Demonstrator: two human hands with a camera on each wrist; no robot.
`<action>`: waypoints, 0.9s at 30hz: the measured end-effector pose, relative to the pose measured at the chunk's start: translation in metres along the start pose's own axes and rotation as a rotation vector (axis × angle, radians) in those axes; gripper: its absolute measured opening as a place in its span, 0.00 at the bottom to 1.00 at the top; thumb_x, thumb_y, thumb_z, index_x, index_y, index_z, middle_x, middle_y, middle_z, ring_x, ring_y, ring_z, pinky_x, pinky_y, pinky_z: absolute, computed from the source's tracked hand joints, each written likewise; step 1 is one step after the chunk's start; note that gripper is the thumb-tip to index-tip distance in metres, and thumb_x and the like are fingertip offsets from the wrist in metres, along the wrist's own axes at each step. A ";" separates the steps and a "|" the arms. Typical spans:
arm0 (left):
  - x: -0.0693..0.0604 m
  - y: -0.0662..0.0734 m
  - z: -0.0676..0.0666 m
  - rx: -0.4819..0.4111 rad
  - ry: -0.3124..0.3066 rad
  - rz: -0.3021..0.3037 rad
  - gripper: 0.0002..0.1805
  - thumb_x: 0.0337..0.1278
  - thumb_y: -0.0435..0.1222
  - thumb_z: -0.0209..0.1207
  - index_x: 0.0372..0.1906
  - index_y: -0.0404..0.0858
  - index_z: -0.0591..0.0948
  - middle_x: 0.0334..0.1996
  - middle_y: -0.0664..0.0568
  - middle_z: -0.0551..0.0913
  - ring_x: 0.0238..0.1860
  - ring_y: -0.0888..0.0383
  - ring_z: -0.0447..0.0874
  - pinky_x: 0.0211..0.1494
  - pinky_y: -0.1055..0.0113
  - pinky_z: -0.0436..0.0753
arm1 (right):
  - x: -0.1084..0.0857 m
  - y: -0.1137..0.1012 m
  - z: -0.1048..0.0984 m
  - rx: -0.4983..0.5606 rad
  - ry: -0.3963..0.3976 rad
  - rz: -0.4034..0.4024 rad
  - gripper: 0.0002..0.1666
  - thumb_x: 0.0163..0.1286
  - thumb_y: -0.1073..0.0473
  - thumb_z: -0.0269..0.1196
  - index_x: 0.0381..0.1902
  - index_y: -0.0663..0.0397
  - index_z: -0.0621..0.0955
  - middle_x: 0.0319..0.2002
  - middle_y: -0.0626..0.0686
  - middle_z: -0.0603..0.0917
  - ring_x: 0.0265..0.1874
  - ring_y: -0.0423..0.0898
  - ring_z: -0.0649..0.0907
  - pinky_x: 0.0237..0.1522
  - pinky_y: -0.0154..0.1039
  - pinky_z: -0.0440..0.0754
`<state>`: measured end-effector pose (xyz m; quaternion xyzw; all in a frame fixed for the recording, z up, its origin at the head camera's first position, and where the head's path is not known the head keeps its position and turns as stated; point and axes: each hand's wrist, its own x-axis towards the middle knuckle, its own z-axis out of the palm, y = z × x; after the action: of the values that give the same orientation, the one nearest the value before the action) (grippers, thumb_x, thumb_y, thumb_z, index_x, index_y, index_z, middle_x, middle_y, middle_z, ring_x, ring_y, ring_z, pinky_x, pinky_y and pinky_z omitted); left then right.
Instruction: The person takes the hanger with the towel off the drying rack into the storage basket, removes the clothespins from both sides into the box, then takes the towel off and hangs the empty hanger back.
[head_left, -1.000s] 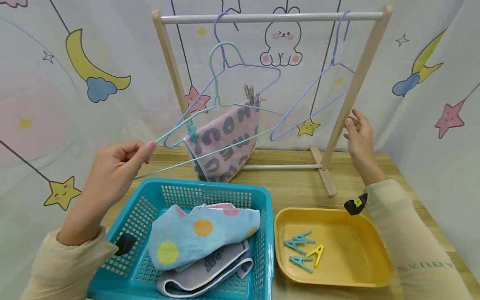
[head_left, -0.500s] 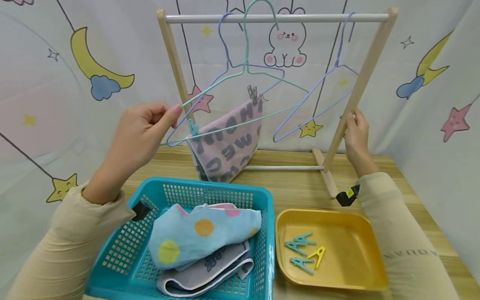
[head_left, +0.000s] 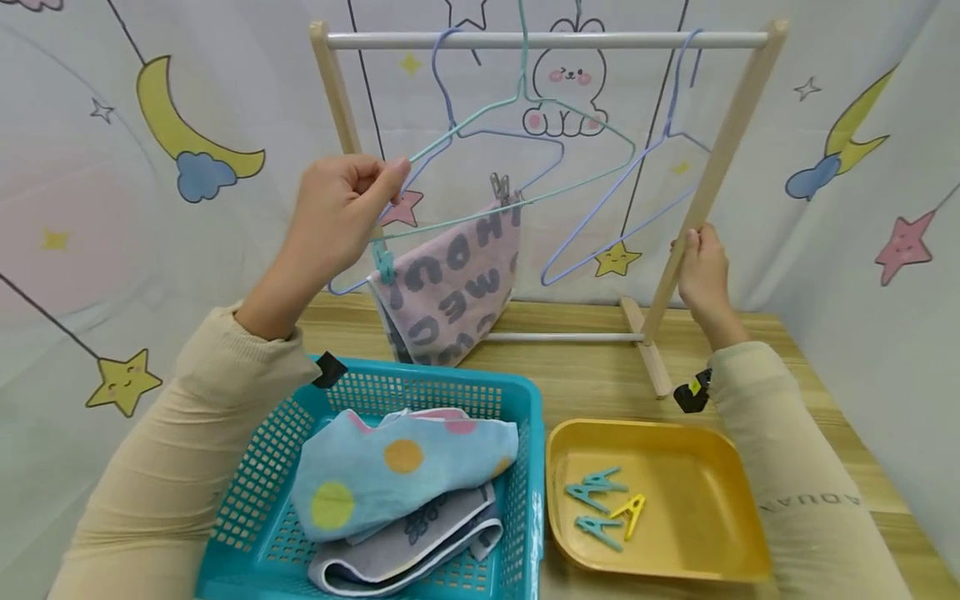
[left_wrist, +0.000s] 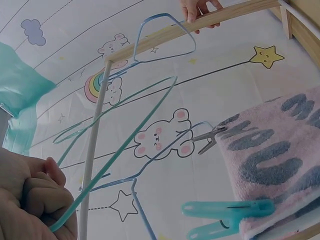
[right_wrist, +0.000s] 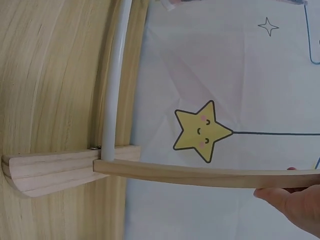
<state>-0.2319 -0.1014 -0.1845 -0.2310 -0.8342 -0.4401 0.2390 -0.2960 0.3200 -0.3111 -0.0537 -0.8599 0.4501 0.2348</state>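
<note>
- Head view, step: the left hand [head_left: 337, 212] pinches the left shoulder of a green hanger [head_left: 522, 71], thumb and curled fingers clamped on the wire; the hanger slants across the rack, its neck crossing the rail [head_left: 637, 39]. The step in hand is judged to be hooking it on.
- Head view, next move: the hook's top runs out of frame, so its clearance cannot be told. The move would seem to call for setting the hook over the rail between the left blue hanger [head_left: 510, 133] and the right blue hanger [head_left: 667, 117], without snagging the pink towel [head_left: 453, 275] clipped on the former.
- Head view, pose: the left forearm slopes up from the near left over the basket [head_left: 528, 400]; the right arm reaches forward along the right of the yellow tray [head_left: 720, 500], the right hand [head_left: 703, 271] closed round the right wooden post [head_left: 726, 137].
- Left wrist view: fingers tightly folded at the lower left, green wire issuing from the fist; the hook's relation to the rail is unclear. A teal clothespin [left_wrist: 227, 210] grips the towel's near corner.
- Right wrist view: thumb and fingertips lie on opposite sides of the post, well above its foot [right_wrist: 50, 170], presumably steadying the rack.
</note>
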 end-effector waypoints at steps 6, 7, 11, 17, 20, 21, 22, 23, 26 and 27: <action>0.010 -0.002 0.012 -0.022 -0.014 -0.035 0.21 0.74 0.44 0.55 0.30 0.31 0.84 0.14 0.52 0.76 0.15 0.61 0.58 0.19 0.69 0.56 | -0.001 0.001 0.002 0.000 0.002 -0.029 0.29 0.84 0.50 0.32 0.60 0.69 0.68 0.53 0.66 0.77 0.50 0.60 0.78 0.49 0.46 0.76; 0.012 -0.003 0.014 -0.022 -0.017 -0.036 0.22 0.74 0.44 0.55 0.29 0.32 0.84 0.14 0.52 0.75 0.15 0.61 0.59 0.20 0.69 0.57 | 0.000 0.001 0.002 -0.001 0.001 -0.031 0.29 0.84 0.50 0.32 0.60 0.70 0.67 0.53 0.67 0.77 0.51 0.60 0.78 0.49 0.47 0.76; 0.014 -0.006 0.026 -0.005 -0.031 -0.030 0.22 0.75 0.45 0.53 0.25 0.35 0.80 0.11 0.51 0.69 0.16 0.59 0.66 0.23 0.66 0.63 | -0.001 0.001 0.000 -0.002 0.006 -0.026 0.29 0.84 0.50 0.32 0.59 0.70 0.68 0.53 0.67 0.77 0.51 0.61 0.78 0.51 0.48 0.76; 0.010 -0.009 0.041 0.015 -0.047 -0.019 0.23 0.76 0.45 0.52 0.25 0.35 0.81 0.10 0.52 0.65 0.13 0.61 0.56 0.25 0.65 0.61 | -0.003 0.002 0.000 0.010 -0.006 -0.021 0.30 0.84 0.50 0.32 0.60 0.71 0.68 0.54 0.68 0.77 0.53 0.63 0.78 0.55 0.52 0.76; 0.007 -0.013 0.048 0.012 -0.046 0.012 0.23 0.76 0.44 0.52 0.25 0.35 0.80 0.10 0.53 0.64 0.13 0.62 0.55 0.29 0.67 0.66 | -0.003 0.001 0.000 0.011 -0.008 -0.028 0.31 0.84 0.50 0.31 0.60 0.73 0.68 0.54 0.69 0.77 0.53 0.64 0.78 0.57 0.54 0.75; 0.006 -0.014 0.051 0.008 -0.047 0.020 0.23 0.76 0.43 0.52 0.24 0.35 0.80 0.10 0.53 0.64 0.13 0.62 0.55 0.28 0.67 0.65 | -0.003 0.001 -0.001 0.007 -0.008 -0.031 0.31 0.84 0.50 0.31 0.60 0.73 0.68 0.54 0.70 0.77 0.53 0.64 0.78 0.57 0.55 0.75; 0.004 -0.016 0.053 0.004 -0.049 0.027 0.22 0.76 0.43 0.52 0.24 0.35 0.80 0.10 0.53 0.64 0.13 0.62 0.55 0.26 0.68 0.65 | -0.003 0.001 -0.001 0.006 -0.009 -0.034 0.31 0.84 0.50 0.31 0.60 0.73 0.68 0.54 0.70 0.77 0.54 0.65 0.78 0.57 0.55 0.75; 0.003 -0.017 0.055 -0.002 -0.049 0.029 0.22 0.76 0.43 0.52 0.24 0.35 0.79 0.10 0.53 0.64 0.13 0.62 0.56 0.26 0.68 0.65 | -0.003 0.001 -0.001 0.006 -0.010 -0.037 0.31 0.84 0.50 0.31 0.59 0.74 0.68 0.54 0.70 0.77 0.54 0.65 0.78 0.57 0.55 0.75; -0.001 -0.019 0.059 -0.005 -0.050 0.021 0.21 0.76 0.43 0.52 0.25 0.36 0.79 0.12 0.53 0.65 0.14 0.61 0.56 0.21 0.66 0.59 | -0.004 0.001 -0.002 0.004 -0.014 -0.045 0.31 0.84 0.51 0.31 0.59 0.74 0.68 0.54 0.70 0.77 0.53 0.65 0.78 0.57 0.55 0.75; -0.002 -0.019 0.060 -0.008 -0.052 0.015 0.21 0.76 0.43 0.51 0.26 0.36 0.79 0.12 0.52 0.65 0.14 0.61 0.57 0.21 0.66 0.59 | -0.003 0.001 -0.002 0.002 -0.014 -0.047 0.31 0.84 0.51 0.31 0.59 0.74 0.68 0.54 0.70 0.77 0.53 0.65 0.78 0.56 0.55 0.75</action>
<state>-0.2534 -0.0613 -0.2278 -0.2497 -0.8365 -0.4356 0.2195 -0.2922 0.3207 -0.3120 -0.0301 -0.8621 0.4456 0.2394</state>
